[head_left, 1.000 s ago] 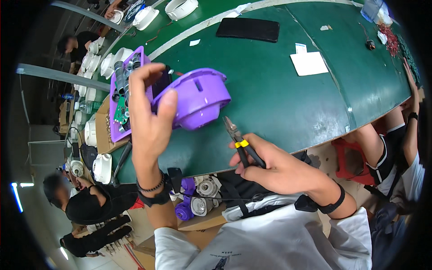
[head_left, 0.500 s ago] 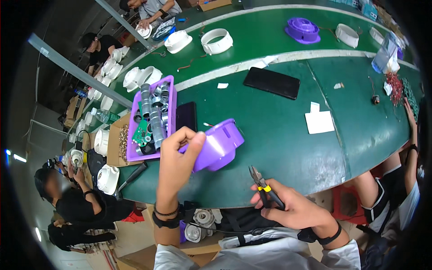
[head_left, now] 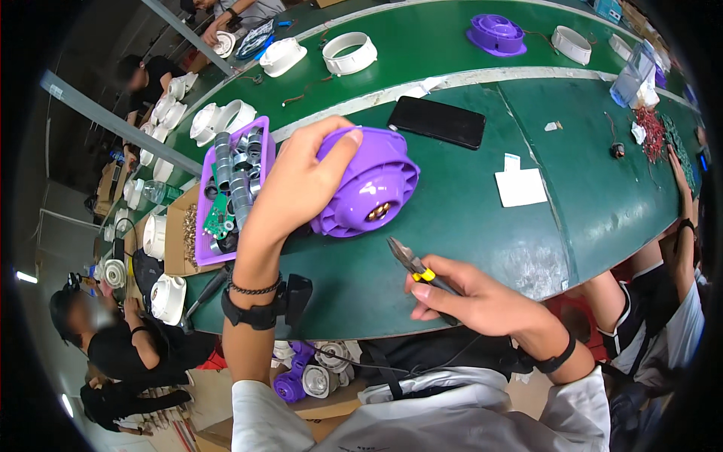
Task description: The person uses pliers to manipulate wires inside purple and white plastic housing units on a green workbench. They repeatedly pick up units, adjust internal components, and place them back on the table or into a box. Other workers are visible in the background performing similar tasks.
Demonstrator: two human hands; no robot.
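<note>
Purple and rounded, a ribbed plastic housing (head_left: pixel 370 184) is held above the green table by my left hand (head_left: pixel 305 169), whose fingers wrap over its upper left side. Brass-coloured parts show in an opening on the housing's lower face. My right hand (head_left: pixel 482 297) is closed round a pair of cutting pliers (head_left: pixel 418 267) with black and yellow handles. The pliers' metal jaws point up and left, below the housing and apart from it. Their handles are partly hidden in my palm.
At the left, a purple basket (head_left: pixel 202 242) holds metal cylinders and green circuit boards, beside a cardboard box (head_left: pixel 175 252) of small metal parts. A black phone (head_left: pixel 438 122) and white paper (head_left: pixel 521 187) lie ahead. White housings line a moving-belt-like green strip (head_left: pixel 422 45). Co-workers sit at both sides.
My left hand has raised the purple housing and turned it, so its ribbed side and brass-coloured parts now show. The pliers have shifted up and left with my right hand.
</note>
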